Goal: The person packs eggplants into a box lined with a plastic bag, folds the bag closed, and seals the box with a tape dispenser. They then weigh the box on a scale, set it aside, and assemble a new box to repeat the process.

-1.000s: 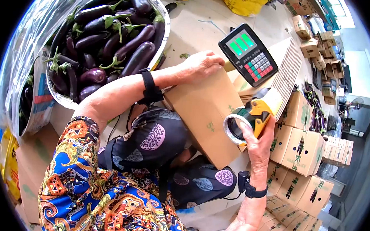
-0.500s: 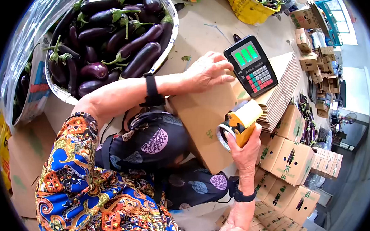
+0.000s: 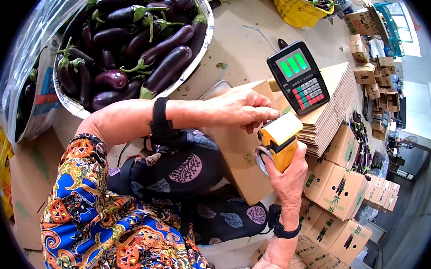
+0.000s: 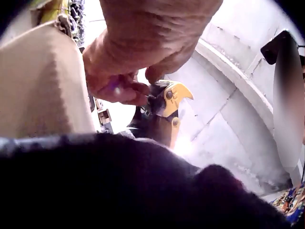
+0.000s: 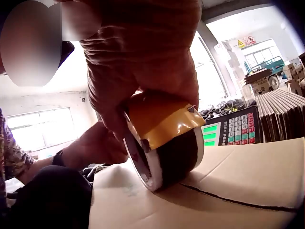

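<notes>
My right hand [image 3: 291, 175] grips a yellow tape dispenser [image 3: 281, 129] over the near end of a closed cardboard box [image 3: 245, 177]. In the right wrist view the tape roll [image 5: 178, 160] sits close over the box's top seam [image 5: 238, 201]. My left hand [image 3: 243, 109] reaches across the box, its bent fingers right at the dispenser's upper end. The left wrist view shows those fingers beside the dispenser's yellow hooked part [image 4: 178, 95]; I cannot tell whether they pinch the tape's end.
A large round tub [image 3: 206, 41] of eggplants stands at the left. Beyond the box are a scale display [image 3: 299, 78] with green readouts and a stack of flat cardboard [image 3: 331, 106]. Printed cartons [image 3: 341, 192] are piled at the right. A yellow bag [image 3: 300, 10] lies farther off.
My left hand has left the box's far edge and come right to the dispenser's end. My right hand has turned the dispenser and drawn it slightly nearer the box.
</notes>
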Motion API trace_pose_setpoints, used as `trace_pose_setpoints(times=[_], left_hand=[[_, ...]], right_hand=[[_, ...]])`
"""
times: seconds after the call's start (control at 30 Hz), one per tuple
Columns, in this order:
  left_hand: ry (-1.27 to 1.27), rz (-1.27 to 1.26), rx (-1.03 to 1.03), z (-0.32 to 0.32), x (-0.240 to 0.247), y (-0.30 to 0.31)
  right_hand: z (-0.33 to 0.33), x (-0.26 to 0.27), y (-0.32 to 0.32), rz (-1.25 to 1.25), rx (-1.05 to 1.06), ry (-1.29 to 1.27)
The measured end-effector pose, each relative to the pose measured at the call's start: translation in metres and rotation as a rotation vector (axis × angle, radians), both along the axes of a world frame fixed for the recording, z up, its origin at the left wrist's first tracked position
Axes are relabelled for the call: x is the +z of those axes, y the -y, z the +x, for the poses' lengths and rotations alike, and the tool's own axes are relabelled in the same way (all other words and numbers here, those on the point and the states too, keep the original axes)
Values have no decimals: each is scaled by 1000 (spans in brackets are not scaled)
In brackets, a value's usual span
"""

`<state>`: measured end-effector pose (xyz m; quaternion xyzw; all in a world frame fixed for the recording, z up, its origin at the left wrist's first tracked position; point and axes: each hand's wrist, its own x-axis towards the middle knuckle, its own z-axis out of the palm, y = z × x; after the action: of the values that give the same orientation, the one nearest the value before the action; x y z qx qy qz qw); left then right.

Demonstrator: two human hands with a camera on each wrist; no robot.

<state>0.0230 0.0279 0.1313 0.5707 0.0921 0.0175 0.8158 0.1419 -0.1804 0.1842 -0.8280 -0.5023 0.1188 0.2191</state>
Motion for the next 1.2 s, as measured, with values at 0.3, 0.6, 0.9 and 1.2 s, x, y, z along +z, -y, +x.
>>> trace_pose_setpoints(times=[0.3,0.6,0.9,1.2], left_hand=[[223,645,270,2,-32,-19],[-33,392,605,-79,-50,-149],[327,748,548,16,-33,-59],[-130,763,381,21,-55,-46]], right_hand=[[-8,10,-6,-40,-10,-90],[19,14,68,-262,-168,218],[24,5,71,-72,-208,64],[27,-2,87,20,-304,23]])
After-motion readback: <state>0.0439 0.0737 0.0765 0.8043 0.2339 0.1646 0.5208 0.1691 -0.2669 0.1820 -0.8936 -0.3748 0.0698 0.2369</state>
